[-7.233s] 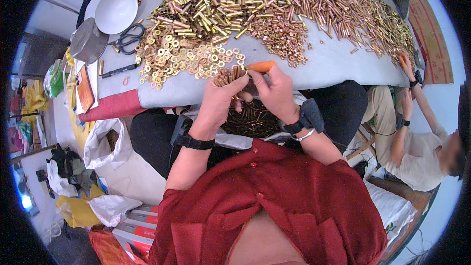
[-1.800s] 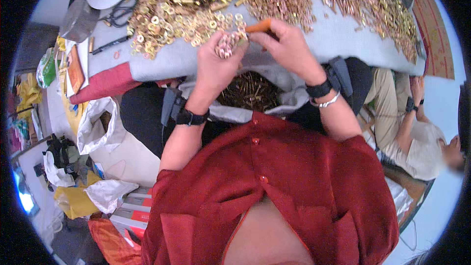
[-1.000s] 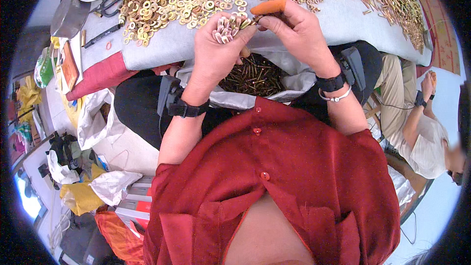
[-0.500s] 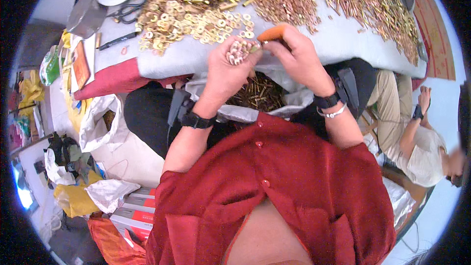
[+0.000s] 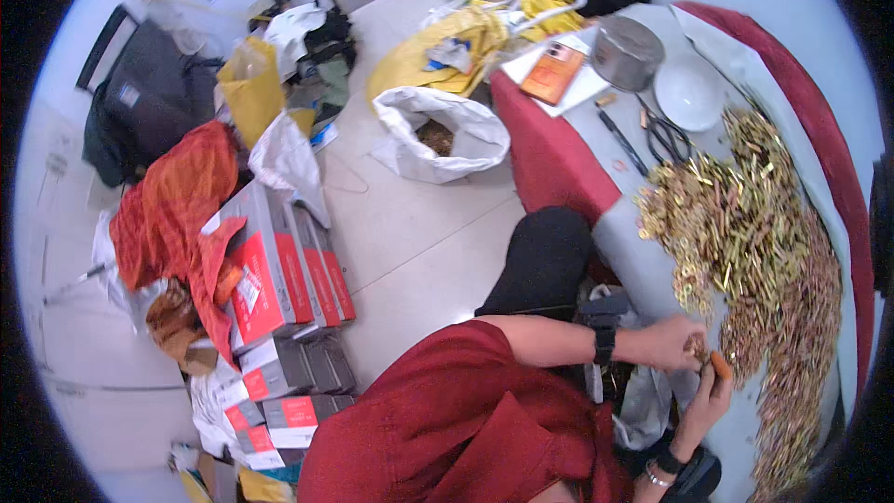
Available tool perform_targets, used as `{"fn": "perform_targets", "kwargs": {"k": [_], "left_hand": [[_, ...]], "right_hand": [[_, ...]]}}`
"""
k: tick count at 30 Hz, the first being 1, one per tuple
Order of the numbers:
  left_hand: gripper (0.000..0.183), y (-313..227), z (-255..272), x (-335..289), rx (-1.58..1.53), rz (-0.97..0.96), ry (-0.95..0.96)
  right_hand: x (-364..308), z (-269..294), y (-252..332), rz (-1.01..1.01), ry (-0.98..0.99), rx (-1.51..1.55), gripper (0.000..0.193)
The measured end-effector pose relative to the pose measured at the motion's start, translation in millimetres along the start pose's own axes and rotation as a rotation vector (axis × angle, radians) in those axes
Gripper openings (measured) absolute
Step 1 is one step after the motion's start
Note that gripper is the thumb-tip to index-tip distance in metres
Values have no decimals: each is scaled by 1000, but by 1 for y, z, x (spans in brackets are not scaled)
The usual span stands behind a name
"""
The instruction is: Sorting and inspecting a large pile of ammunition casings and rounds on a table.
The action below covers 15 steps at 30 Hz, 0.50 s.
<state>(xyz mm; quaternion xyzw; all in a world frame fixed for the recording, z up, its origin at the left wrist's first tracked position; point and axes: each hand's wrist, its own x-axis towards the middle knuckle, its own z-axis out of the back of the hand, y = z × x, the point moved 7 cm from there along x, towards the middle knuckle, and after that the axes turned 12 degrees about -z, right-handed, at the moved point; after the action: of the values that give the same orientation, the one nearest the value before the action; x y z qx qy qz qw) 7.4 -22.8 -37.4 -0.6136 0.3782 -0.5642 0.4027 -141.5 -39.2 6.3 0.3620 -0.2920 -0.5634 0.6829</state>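
My left hand (image 5: 672,343) is closed around a bundle of small metal pieces (image 5: 697,346), seen end-on and blurred. Close beside it, my right hand (image 5: 705,402) has its fingers drawn together at the bundle; whatever they pinch is hidden. An orange cover (image 5: 720,365) sits on one right finger. Both hands are at the table's near edge, above a partly hidden white sack (image 5: 644,401). On the table beyond them lie a heap of yellowish washers (image 5: 663,210), brassy metal tubes (image 5: 759,214) and a long spread of thin coppery metal pieces (image 5: 792,373).
Scissors (image 5: 667,135), a black pen (image 5: 622,140), a white bowl (image 5: 687,93), a metal pot (image 5: 626,54) and an orange phone (image 5: 553,73) are on the table. An open white sack (image 5: 400,154) stands on the floor. Stacked grey-and-red boxes (image 5: 270,270) are at the left.
The view has swung left, so the hands and table now appear at the right, and the boxes and floor sack show more fully. The bundle stays in my left hand.
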Motion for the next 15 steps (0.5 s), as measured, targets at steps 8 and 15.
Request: {"fn": "perform_targets", "kwargs": {"k": [8,15], "left_hand": [[24,-4,5,3,-27,-108,-48],[26,2,2,2,-323,218,91]], "right_hand": [[1,-3,-1,84,-32,-70,21],[-5,-4,10,100,-41,-32,22]]}}
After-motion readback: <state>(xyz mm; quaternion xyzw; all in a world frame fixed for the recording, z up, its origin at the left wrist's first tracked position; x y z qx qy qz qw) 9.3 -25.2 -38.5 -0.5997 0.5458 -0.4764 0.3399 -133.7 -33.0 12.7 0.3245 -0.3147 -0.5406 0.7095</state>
